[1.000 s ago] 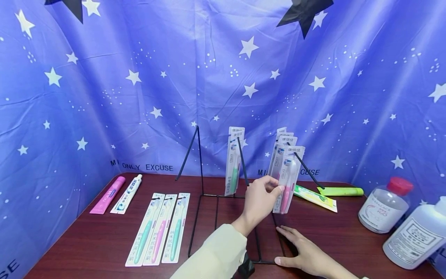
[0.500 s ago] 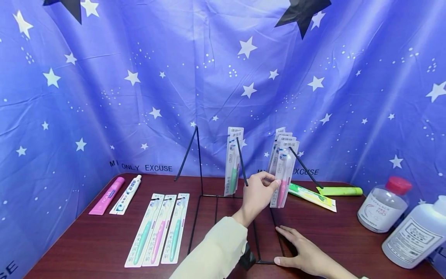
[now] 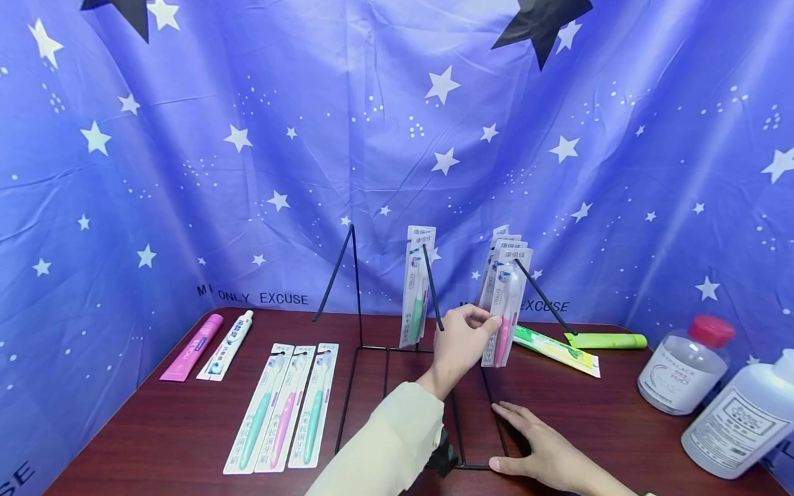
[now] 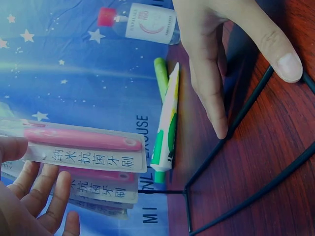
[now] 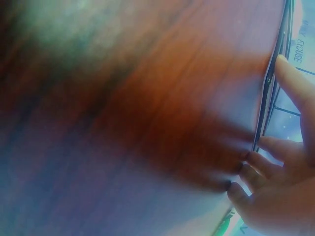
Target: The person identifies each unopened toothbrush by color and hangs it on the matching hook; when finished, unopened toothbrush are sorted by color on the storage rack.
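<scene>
My left hand point(image 3: 459, 348) pinches the lower part of a packaged pink toothbrush point(image 3: 506, 317) between thumb and fingers. That pack stands upright at the front of several others on the right arm of a black wire rack point(image 3: 386, 372). In the left wrist view, the pink toothbrush's handle point(image 4: 83, 138) lies under my thumb, with more packs behind it. My right hand point(image 3: 540, 444) rests with spread fingers at the rack's right base corner, thumb on the front wire. On the rack's middle arm hang green toothbrush packs point(image 3: 417, 296).
Three packaged toothbrushes point(image 3: 282, 413) lie on the table at left, before a pink tube point(image 3: 192, 348) and a white toothpaste tube point(image 3: 226, 346). Behind the rack's right side lie a green-and-white tube point(image 3: 561, 351) and a lime tube point(image 3: 608, 340). Two bottles point(image 3: 682, 372) stand far right.
My left hand has pushed the front pink toothbrush pack back along the right arm, closer to the packs behind it. My right hand has stayed on the rack's base.
</scene>
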Demonstrator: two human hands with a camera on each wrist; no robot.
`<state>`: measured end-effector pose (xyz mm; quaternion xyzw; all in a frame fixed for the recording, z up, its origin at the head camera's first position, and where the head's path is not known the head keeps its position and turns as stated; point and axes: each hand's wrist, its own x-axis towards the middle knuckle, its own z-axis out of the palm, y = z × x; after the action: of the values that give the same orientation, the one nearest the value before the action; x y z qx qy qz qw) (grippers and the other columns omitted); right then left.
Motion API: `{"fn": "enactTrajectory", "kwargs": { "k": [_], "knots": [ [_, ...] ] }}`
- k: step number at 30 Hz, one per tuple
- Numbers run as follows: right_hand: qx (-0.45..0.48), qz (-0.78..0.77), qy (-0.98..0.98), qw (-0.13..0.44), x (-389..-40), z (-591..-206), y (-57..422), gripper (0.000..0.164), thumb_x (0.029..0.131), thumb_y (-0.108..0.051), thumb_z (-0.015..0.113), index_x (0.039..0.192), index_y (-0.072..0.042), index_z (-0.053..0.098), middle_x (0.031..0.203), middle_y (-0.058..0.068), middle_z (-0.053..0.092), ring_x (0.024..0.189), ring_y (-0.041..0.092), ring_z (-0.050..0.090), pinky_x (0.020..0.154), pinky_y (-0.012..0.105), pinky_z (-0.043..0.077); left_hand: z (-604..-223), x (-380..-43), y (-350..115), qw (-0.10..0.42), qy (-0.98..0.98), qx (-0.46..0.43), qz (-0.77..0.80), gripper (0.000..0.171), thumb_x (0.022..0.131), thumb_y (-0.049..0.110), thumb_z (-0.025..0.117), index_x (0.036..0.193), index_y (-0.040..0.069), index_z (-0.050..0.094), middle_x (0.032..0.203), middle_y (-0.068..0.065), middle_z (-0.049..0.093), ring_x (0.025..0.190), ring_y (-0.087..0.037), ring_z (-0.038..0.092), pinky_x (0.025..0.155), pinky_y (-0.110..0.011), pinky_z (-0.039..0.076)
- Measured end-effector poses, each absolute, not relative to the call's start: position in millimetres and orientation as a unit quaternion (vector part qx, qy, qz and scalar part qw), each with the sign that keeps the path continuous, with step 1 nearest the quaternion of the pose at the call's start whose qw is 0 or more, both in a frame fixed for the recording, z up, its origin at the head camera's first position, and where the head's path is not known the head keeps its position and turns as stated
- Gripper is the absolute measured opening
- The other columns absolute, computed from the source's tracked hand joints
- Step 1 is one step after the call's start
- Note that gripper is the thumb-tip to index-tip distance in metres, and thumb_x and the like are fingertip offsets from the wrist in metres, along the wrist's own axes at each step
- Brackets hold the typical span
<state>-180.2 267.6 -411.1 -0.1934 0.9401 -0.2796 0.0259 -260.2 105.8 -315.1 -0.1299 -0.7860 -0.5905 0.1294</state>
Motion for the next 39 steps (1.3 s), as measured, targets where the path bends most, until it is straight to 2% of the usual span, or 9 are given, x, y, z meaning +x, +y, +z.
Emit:
{"fn": "enactTrajectory", "kwargs": {
  "k": [11,17,23,29,32,37,39],
  "knots": [
    [-0.193,-0.279,0.94,0.028,-180.2,-411.0,267.0,0.08,0.075,-0.05,0.067,0.134,-0.003,0.042,0.134,0.022,0.037,0.117,0.042,0.039,0.084,0.059,0.039,-324.5,-257.7,92.7,0.151,-0.795,-0.154,-0.567,0.013,0.075,0.034,0.071,0.077,0.022,0.067,0.061,0.014,0.059,0.058,0.001,0.053,0.053,-0.019,0.042],
    [-0.192,-0.279,0.94,0.031,-179.9,-409.4,268.9,0.08,0.075,-0.05,0.067,0.135,-0.003,0.041,0.135,0.021,0.036,0.118,0.043,0.038,0.083,0.06,0.039,-333.2,-254.9,77.7,0.173,-0.822,-0.179,-0.512,0.012,0.076,0.032,0.069,0.08,0.021,0.067,0.067,0.015,0.063,0.061,0.005,0.054,0.056,-0.016,0.042],
    [-0.18,-0.279,0.942,0.039,-180.5,-409.9,271.6,0.081,0.075,-0.05,0.067,0.136,-0.004,0.04,0.135,0.022,0.035,0.118,0.044,0.038,0.082,0.06,0.039,-335.0,-249.6,62.1,0.159,-0.847,-0.209,-0.462,0.012,0.078,0.031,0.067,0.085,0.021,0.066,0.072,0.015,0.064,0.063,0.005,0.054,0.059,-0.016,0.043],
    [-0.167,-0.285,0.942,0.057,-181.5,-409.4,271.0,0.082,0.075,-0.05,0.067,0.137,-0.005,0.038,0.136,0.023,0.034,0.119,0.045,0.037,0.083,0.061,0.038,-338.9,-242.2,30.9,0.138,-0.854,-0.238,-0.442,0.013,0.081,0.028,0.067,0.091,0.02,0.066,0.076,0.016,0.064,0.065,0.004,0.055,0.06,-0.018,0.044],
    [-0.168,-0.283,0.942,0.06,-181.7,-409.1,270.0,0.082,0.075,-0.051,0.066,0.137,-0.005,0.038,0.136,0.023,0.034,0.119,0.045,0.037,0.082,0.061,0.039,-341.2,-239.5,9.9,0.129,-0.844,-0.244,-0.459,0.017,0.082,0.027,0.067,0.096,0.018,0.066,0.081,0.012,0.066,0.071,0.0,0.059,0.066,-0.021,0.046],
    [-0.171,-0.284,0.941,0.064,-181.9,-409.0,267.9,0.082,0.075,-0.051,0.066,0.137,-0.005,0.038,0.137,0.023,0.034,0.119,0.046,0.036,0.082,0.061,0.038,-345.2,-235.0,-33.1,0.149,-0.843,-0.247,-0.454,0.024,0.082,0.028,0.067,0.102,0.016,0.066,0.089,0.006,0.068,0.082,-0.007,0.062,0.073,-0.027,0.047],
    [-0.171,-0.286,0.941,0.067,-182.2,-409.2,267.3,0.082,0.075,-0.051,0.066,0.137,-0.005,0.038,0.136,0.023,0.034,0.119,0.046,0.036,0.082,0.061,0.038,-346.0,-232.9,-51.9,0.158,-0.845,-0.239,-0.452,0.024,0.081,0.027,0.067,0.103,0.016,0.066,0.09,0.004,0.068,0.082,-0.009,0.062,0.072,-0.029,0.048]
  ]
}}
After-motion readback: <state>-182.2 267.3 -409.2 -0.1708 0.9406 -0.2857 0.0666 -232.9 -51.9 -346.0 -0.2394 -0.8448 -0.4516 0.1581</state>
